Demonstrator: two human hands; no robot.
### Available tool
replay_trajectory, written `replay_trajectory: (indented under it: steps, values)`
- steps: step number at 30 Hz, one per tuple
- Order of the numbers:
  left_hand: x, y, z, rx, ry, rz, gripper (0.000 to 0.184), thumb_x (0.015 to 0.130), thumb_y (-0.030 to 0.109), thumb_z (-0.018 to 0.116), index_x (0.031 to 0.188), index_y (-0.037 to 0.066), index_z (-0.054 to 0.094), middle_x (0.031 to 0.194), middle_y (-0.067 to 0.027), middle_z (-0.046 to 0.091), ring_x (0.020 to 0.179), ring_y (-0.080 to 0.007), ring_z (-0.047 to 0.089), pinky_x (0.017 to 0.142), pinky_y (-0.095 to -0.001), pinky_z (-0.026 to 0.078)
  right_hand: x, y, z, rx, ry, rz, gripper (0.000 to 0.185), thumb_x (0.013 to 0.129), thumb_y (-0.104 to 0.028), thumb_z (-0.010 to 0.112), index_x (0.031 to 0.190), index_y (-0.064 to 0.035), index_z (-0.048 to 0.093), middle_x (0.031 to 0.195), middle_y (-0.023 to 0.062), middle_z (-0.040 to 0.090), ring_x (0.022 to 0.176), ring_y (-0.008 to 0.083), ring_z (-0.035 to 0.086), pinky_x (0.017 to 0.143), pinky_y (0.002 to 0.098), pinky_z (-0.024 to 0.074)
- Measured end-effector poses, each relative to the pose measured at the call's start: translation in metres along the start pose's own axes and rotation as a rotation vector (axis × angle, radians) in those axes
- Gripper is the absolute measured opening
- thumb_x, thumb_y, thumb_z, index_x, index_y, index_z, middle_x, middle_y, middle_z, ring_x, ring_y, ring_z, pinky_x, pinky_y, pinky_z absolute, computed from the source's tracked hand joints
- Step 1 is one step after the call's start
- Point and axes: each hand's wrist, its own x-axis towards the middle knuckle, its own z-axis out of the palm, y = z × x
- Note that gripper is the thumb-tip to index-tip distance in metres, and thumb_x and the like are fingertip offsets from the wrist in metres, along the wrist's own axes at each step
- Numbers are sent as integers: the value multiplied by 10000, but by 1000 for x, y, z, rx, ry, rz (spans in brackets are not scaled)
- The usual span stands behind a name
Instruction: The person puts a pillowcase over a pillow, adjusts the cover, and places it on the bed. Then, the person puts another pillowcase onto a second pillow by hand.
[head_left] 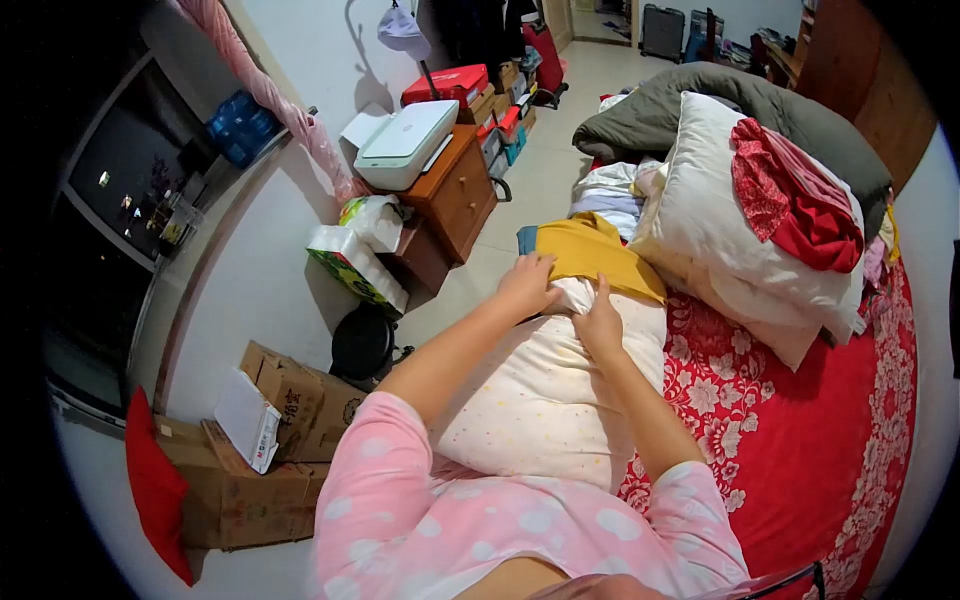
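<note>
A cream pillow [540, 400] with small dots lies in front of my body on the bed's left edge. At its far end, my left hand [528, 285] rests with bent fingers by white fabric [574, 296] and the edge of a yellow cloth [595, 252]. Just right of it, my right hand [600, 318] is closed on the same white fabric, thumb pointing up. The yellow cloth lies beyond both hands. What my left fingers hold, if anything, is hidden.
White pillows [690, 200] with a red garment [800, 210] on top and a grey-green quilt [780, 110] are piled on the red floral bedspread [780, 430]. At left stand a printer [407, 143] on a wooden cabinet [460, 190], a black stool [362, 341] and cardboard boxes [260, 505].
</note>
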Motion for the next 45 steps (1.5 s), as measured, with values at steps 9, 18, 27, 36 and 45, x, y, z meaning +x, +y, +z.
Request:
replay_trajectory:
  steps: [9, 18, 27, 36, 45]
  values:
    - [1, 44, 27, -232, -251, -196, 242, 888, 221, 535, 1036, 55, 629, 944, -162, 659, 891, -366, 609, 777, -439, 481, -3, 40, 13, -287, -82, -270, 498, 791, -259, 655, 1173, 17, 494, 917, 247, 640, 825, 407, 618, 722, 485, 479]
    - [-54, 2, 26, -412, -116, -494, 226, 906, 197, 517, 1019, 31, 619, 962, -207, 645, 898, -375, 607, 759, -435, 467, -8, 64, -21, 90, 35, -316, 319, 836, -145, 616, 1133, -41, 568, 1044, 192, 593, 950, 333, 578, 851, 402, 464]
    - [-70, 9, 11, -439, -131, -352, 208, 917, 156, 503, 1023, 13, 611, 928, -189, 645, 863, -346, 616, 753, -398, 472, 66, 124, -48, -348, 340, -333, 194, 772, -99, 595, 956, -75, 650, 1018, 121, 609, 988, 306, 568, 827, 429, 458]
    - [-77, -29, 11, -199, 11, -448, 344, 873, 206, 589, 1179, 56, 545, 1191, -187, 561, 1120, -356, 505, 901, -430, 428, -9, 58, -23, -227, 28, -363, 135, 784, -130, 532, 802, -20, 608, 769, 236, 606, 763, 438, 581, 694, 517, 447]
    - [-48, -9, -1, -229, -381, 1, 689, 804, 316, 686, 1410, 143, 408, 1443, -120, 384, 1299, -325, 383, 1067, -414, 337, -61, -12, -15, 340, -176, -146, 229, 893, -163, 491, 950, -7, 648, 843, 198, 669, 849, 339, 654, 739, 434, 493]
